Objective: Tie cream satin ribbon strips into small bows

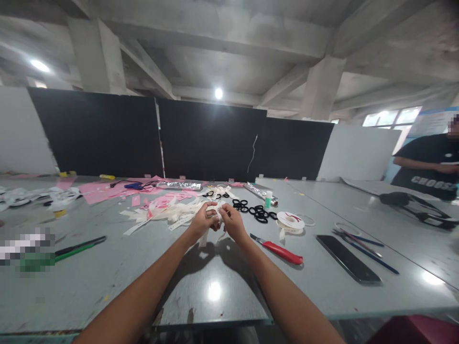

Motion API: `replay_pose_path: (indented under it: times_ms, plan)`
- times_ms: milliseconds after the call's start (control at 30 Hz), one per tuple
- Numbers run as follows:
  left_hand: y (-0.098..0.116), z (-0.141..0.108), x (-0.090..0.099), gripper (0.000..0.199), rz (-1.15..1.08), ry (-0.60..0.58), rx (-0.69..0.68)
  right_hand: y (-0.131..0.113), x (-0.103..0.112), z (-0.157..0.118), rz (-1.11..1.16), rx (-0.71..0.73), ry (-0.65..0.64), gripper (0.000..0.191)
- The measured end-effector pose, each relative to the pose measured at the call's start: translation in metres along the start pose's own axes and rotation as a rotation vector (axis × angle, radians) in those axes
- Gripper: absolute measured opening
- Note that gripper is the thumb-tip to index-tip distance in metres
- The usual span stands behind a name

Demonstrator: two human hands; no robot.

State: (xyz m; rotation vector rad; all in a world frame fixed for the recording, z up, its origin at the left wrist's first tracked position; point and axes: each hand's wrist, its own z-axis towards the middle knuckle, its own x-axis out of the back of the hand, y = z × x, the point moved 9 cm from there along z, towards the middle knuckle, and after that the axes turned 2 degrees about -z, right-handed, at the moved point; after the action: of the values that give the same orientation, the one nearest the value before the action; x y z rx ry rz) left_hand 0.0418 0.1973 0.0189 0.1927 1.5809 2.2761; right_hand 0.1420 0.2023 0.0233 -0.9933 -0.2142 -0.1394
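Above the middle of the table, my left hand (205, 220) and my right hand (232, 220) meet, fingers pinched on a cream ribbon (203, 239). Its loose ends hang below the fingers; the part between the fingertips is mostly hidden. Just behind and left of my hands lies a heap of cream ribbon pieces (161, 211). Several black hair ties (260, 212) are scattered to the right of my right hand. A spool of printed ribbon (289, 221) lies farther right, and a red-handled utility knife (281, 252) rests near my right forearm.
At right are a black phone (347, 258) and tweezers (369, 246). A glue stick (268, 199) stands behind the hair ties. Pink paper (103, 190) and blue-handled scissors (133, 186) lie at back left. Green-handled tool (79, 248) lies left. A person (426, 162) stands far right.
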Motion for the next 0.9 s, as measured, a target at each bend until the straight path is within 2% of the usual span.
replay_pose_path:
  times_ms: [133, 233, 367, 433, 567, 733, 833, 900]
  plan:
    - [0.000, 0.002, 0.002, 0.058, -0.056, 0.000, -0.006, -0.011, 0.011, 0.002, -0.051, 0.078, 0.097, 0.020]
    - [-0.001, 0.003, 0.018, 0.061, -0.147, 0.113, 0.019, -0.008, 0.022, 0.004, 0.122, 0.024, 0.184, 0.022]
    - [-0.001, 0.000, 0.047, 0.057, -0.320, 0.314, 0.040, 0.004, 0.023, 0.005, 0.421, -0.153, 0.140, 0.026]
    - [0.001, 0.000, 0.055, 0.051, -0.370, 0.339, 0.057, 0.002, 0.022, 0.004, 0.522, -0.208, 0.077, 0.029]
    - [-0.005, -0.002, 0.052, 0.034, -0.290, 0.261, 0.230, -0.008, 0.018, 0.002, 0.650, -0.272, -0.067, 0.032]
    - [-0.025, -0.012, 0.046, 0.041, -0.026, 0.121, 0.517, -0.021, 0.024, -0.001, 0.731, -0.264, -0.168, 0.040]
    - [-0.028, -0.017, 0.044, 0.042, 0.038, 0.039, 0.589, -0.026, 0.033, -0.001, 0.765, -0.248, -0.196, 0.044]
    - [-0.025, -0.019, 0.039, 0.040, 0.066, -0.056, 0.587, -0.027, 0.040, 0.001, 0.778, -0.237, -0.207, 0.047]
